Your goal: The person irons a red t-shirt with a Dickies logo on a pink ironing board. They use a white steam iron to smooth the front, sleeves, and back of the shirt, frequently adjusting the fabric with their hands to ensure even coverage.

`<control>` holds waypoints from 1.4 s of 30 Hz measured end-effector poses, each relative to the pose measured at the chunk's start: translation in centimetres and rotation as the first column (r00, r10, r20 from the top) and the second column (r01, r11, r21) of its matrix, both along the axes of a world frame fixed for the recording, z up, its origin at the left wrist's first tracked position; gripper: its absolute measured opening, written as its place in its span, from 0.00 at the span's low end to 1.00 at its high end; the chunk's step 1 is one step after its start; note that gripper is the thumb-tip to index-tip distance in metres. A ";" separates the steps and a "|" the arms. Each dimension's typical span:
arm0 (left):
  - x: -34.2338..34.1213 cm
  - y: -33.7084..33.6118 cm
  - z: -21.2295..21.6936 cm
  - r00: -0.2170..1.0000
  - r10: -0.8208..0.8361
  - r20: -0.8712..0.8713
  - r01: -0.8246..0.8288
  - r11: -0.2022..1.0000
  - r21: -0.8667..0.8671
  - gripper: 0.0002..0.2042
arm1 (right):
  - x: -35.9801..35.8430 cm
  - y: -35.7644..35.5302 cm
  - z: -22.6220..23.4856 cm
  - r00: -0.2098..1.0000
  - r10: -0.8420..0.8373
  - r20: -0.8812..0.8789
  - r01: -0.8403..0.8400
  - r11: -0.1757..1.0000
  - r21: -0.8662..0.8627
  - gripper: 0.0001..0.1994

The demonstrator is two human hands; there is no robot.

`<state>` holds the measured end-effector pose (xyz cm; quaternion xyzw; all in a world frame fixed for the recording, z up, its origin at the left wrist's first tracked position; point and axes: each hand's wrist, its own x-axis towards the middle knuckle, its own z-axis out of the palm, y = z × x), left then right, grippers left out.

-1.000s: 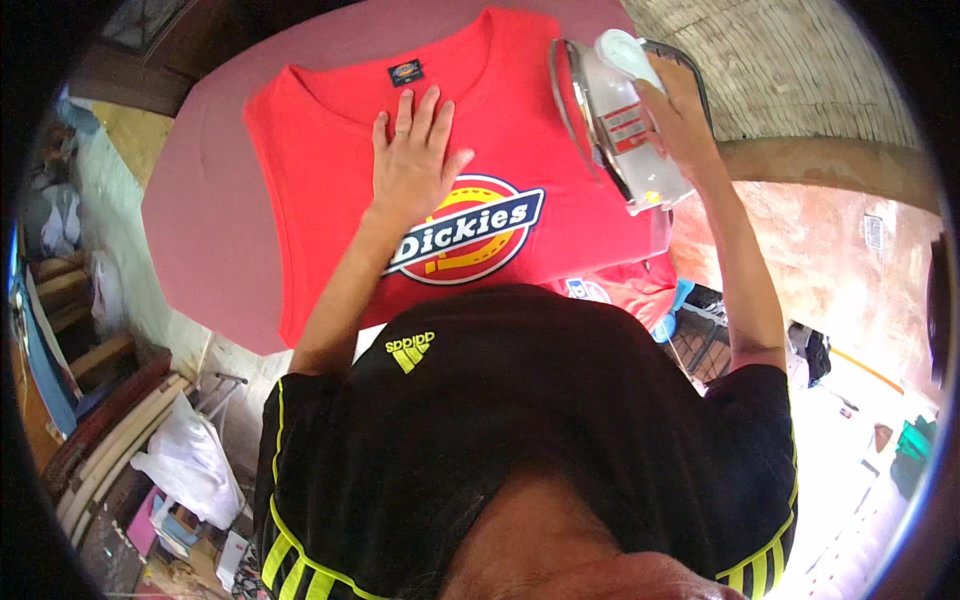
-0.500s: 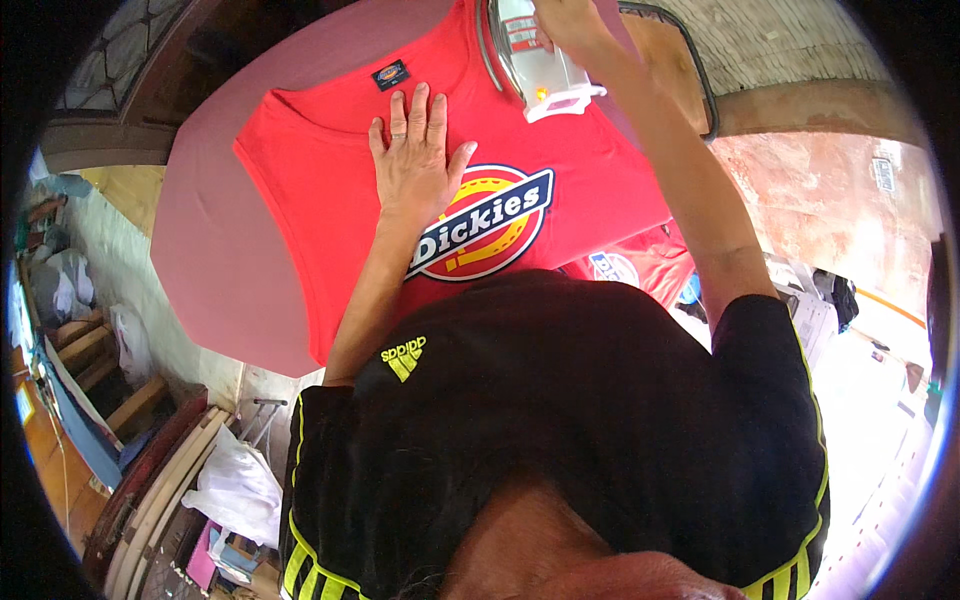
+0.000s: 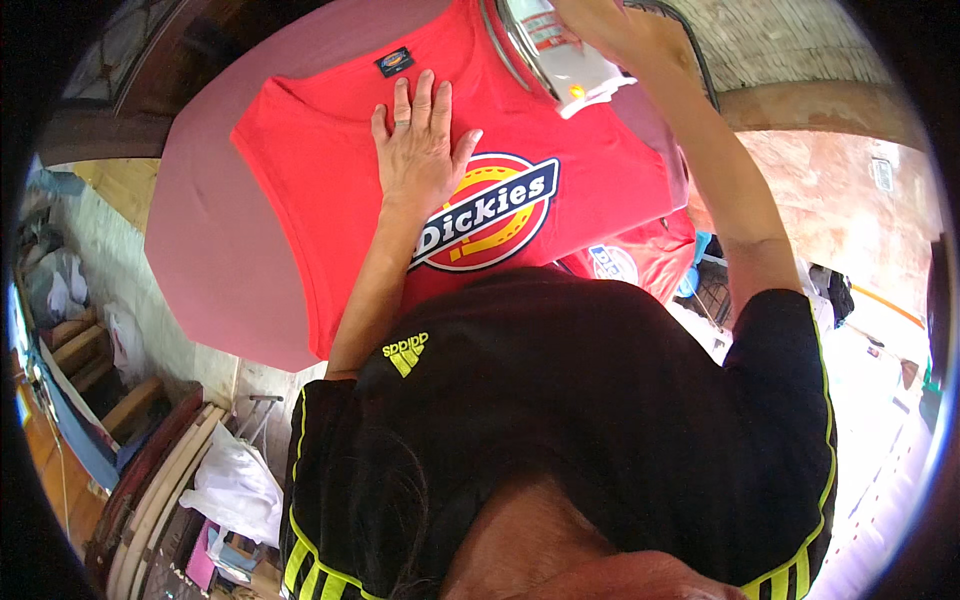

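Your left hand (image 3: 425, 150) lay flat with fingers spread on the red shirt (image 3: 330, 210), which was stretched over the pink ironing board (image 3: 200, 260). Your right hand (image 3: 610, 25) gripped the white iron (image 3: 555, 50) at the board's far edge, right by the shirt's collar end. If the hot iron slid toward your flat hand, it could burn your fingers. If it sat too long, it could scorch the cloth.
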<state>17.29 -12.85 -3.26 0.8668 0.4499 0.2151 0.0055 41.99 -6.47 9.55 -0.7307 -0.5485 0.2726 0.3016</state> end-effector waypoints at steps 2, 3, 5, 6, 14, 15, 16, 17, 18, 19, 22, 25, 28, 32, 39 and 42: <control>0.1 0.0 0.2 1.000 0.001 0.003 -0.001 1.000 -0.001 0.32 | 0.8 -1.9 0.4 0.995 0.069 0.065 -0.063 0.994 -0.089 0.21; 0.1 0.0 0.2 1.000 -0.006 0.007 0.006 1.000 0.007 0.33 | 2.5 -3.1 -0.3 0.988 0.127 0.085 -0.115 0.984 -0.136 0.20; 0.2 0.1 0.1 1.000 -0.014 0.012 0.014 1.000 0.020 0.33 | 4.3 -5.4 -1.0 0.952 0.243 0.188 -0.223 0.967 -0.121 0.20; 0.1 0.1 0.0 1.000 -0.009 0.020 0.008 1.000 0.022 0.33 | 4.3 -6.9 -0.8 0.915 0.297 0.274 -0.293 0.954 -0.057 0.20; 0.1 -0.1 0.1 1.000 0.008 0.009 -0.008 1.000 -0.012 0.33 | 6.5 -8.3 -0.2 0.700 0.618 0.358 -0.629 0.771 -0.102 0.20; 0.1 -0.1 0.1 1.000 0.008 0.007 -0.007 1.000 -0.019 0.33 | 6.1 -7.6 0.3 0.720 0.626 0.300 -0.612 0.776 -0.150 0.20; 0.0 -0.2 0.3 1.000 0.006 0.006 -0.006 1.000 -0.026 0.34 | 5.5 -7.0 1.0 0.739 0.629 0.242 -0.596 0.778 -0.199 0.20; 0.0 0.0 0.5 1.000 0.005 0.005 -0.005 1.000 -0.023 0.34 | 5.3 -6.5 1.4 0.757 0.625 0.190 -0.581 0.777 -0.242 0.20; 0.1 0.0 0.7 1.000 0.009 -0.001 -0.009 1.000 -0.029 0.34 | 5.6 -6.3 1.3 0.739 0.641 0.205 -0.602 0.766 -0.226 0.20; 0.1 -0.3 0.9 1.000 0.013 -0.008 -0.013 0.999 -0.034 0.34 | 6.1 -6.4 1.2 0.722 0.656 0.220 -0.622 0.755 -0.210 0.19; 0.1 -0.3 1.1 1.000 0.017 -0.004 -0.017 0.998 -0.053 0.34 | 6.9 -6.1 1.4 0.699 0.664 0.264 -0.634 0.747 -0.199 0.19; 0.3 -0.4 1.2 1.000 0.017 0.010 -0.016 0.996 -0.083 0.34 | 6.8 -5.9 1.3 0.712 0.680 0.175 -0.647 0.733 -0.211 0.19; 0.4 -0.5 1.3 0.999 0.013 0.032 -0.010 0.995 -0.095 0.33 | 6.6 -5.6 1.6 0.701 0.695 0.157 -0.658 0.716 -0.233 0.19; 0.3 -0.6 1.4 1.000 0.005 0.008 -0.004 0.999 -0.054 0.30 | 8.7 -6.0 1.3 0.702 0.671 0.238 -0.662 0.738 -0.130 0.19; 0.2 -0.4 1.1 0.999 -0.001 0.034 0.002 1.000 -0.028 0.29 | 6.7 -6.4 1.0 0.856 0.456 0.244 -0.457 0.888 -0.054 0.22; 0.3 -0.3 1.0 0.998 0.024 0.061 -0.020 0.997 -0.070 0.31 | 3.6 -3.9 0.6 0.779 0.498 0.381 -0.543 0.840 0.013 0.23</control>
